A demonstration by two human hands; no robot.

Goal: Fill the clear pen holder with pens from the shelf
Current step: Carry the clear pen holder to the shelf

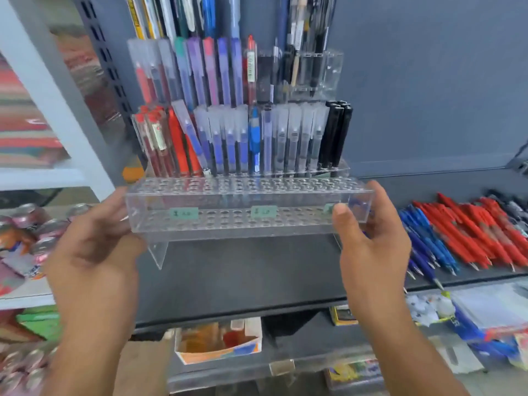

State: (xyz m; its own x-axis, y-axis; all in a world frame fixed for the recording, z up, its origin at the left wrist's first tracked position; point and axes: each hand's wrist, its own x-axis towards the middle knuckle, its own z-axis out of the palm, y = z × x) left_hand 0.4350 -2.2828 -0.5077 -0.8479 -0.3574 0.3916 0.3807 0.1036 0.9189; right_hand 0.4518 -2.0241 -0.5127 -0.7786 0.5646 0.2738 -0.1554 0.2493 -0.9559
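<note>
Both hands are on the long clear acrylic pen holder (pixel 237 201) with its rows of round holes: the left hand (pixel 94 252) has its grip curled round the left end, and the right hand (pixel 368 244) clamps the right end, thumb on the front face and fingers behind. The holder sits low over the dark grey shelf (pixel 257 275), just in front of the tiered clear display rack packed with upright pens (pixel 243 138). Off to the right, a heap of loose red and blue pens (pixel 463 232) lies on the shelf.
</note>
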